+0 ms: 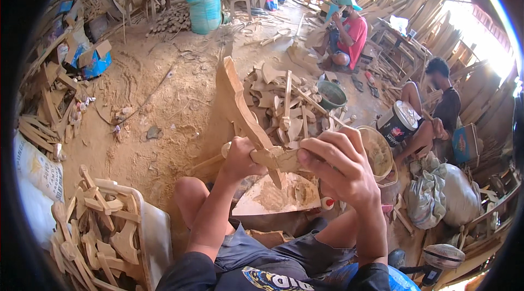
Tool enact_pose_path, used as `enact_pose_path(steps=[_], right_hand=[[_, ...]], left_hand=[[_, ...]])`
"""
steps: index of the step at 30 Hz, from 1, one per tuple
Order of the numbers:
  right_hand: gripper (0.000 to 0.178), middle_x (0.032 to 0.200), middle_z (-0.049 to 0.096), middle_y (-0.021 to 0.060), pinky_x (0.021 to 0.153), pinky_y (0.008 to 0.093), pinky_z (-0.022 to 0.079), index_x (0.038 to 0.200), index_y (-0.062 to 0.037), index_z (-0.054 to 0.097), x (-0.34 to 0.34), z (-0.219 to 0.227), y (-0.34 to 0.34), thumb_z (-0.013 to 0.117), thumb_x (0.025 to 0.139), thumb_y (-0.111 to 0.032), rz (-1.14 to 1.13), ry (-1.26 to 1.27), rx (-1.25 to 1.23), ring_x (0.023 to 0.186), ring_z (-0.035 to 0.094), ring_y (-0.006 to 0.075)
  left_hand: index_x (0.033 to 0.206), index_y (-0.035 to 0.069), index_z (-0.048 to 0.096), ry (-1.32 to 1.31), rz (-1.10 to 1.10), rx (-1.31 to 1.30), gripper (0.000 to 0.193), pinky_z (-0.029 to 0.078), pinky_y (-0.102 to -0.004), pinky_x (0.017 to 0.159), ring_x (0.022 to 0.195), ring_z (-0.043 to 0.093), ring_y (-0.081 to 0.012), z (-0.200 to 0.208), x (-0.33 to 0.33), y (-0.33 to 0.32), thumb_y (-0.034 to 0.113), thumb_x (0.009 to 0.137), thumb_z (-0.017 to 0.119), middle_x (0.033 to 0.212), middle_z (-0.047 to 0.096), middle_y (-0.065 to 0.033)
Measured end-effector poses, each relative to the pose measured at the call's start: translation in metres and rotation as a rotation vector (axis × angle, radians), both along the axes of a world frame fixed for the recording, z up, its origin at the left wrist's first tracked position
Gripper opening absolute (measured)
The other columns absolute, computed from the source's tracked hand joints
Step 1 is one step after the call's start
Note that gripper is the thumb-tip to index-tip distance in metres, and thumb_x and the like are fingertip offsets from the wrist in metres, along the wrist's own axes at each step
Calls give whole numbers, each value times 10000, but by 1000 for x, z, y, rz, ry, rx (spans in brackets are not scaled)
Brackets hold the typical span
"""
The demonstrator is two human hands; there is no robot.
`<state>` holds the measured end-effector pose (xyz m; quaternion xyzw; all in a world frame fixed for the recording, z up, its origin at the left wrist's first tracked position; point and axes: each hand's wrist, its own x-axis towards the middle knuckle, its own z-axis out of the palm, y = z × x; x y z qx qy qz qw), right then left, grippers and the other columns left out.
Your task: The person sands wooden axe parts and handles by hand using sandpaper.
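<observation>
A long, flat carved wooden piece [248,119] stands tilted up in front of me, its upper end leaning to the far left. A shorter wooden crosspiece [275,158] meets it near its lower end; whether they are joined I cannot tell. My left hand [243,157] is wrapped round the wood at this crossing. At the crosspiece's right end is my right hand [341,165], its thumb and fingers pinched on it. Below both hands lies a pale board [251,201] with sawdust. Beyond them is a heap of cut wooden pieces [267,92].
A white bin [155,231] full of wooden parts stands at my left. To the right are a round tub [385,163], a black bucket [401,122] and sacks [458,195]. Two people [352,34] [445,94] sit at the right. Sawdust covers the floor [158,94].
</observation>
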<state>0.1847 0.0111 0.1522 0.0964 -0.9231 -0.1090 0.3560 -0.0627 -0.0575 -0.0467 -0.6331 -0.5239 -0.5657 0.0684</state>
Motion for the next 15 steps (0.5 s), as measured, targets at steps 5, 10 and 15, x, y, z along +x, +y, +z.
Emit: enact_pose_path(steps=[5,10,15], right_hand=[[443,1238,724,64,916,454,497,1096,-30,794,7,-1,2,786,663,-120,-141,4,-5,1098,671,270],[462,1238,718,60,925,454,495,1101,-31,794,-2,2,2,776,650,-130,-29,-14,-70,1100,668,268],[512,1227,718,58,923,442,490,1133,-38,790,5,3,5,769,630,-129,-199,15,27,1100,667,267]], left_hand=[[952,73,775,-29,-2,51,294,607,-395,664,702,743,-325,11,4,-3,170,675,790,821,745,-126],[779,80,649,-30,-24,122,215,507,-375,546,585,669,-236,15,7,-3,167,791,846,693,626,-51],[787,79,665,-39,-29,92,183,509,-370,549,588,675,-238,23,8,-6,133,775,840,693,635,-52]])
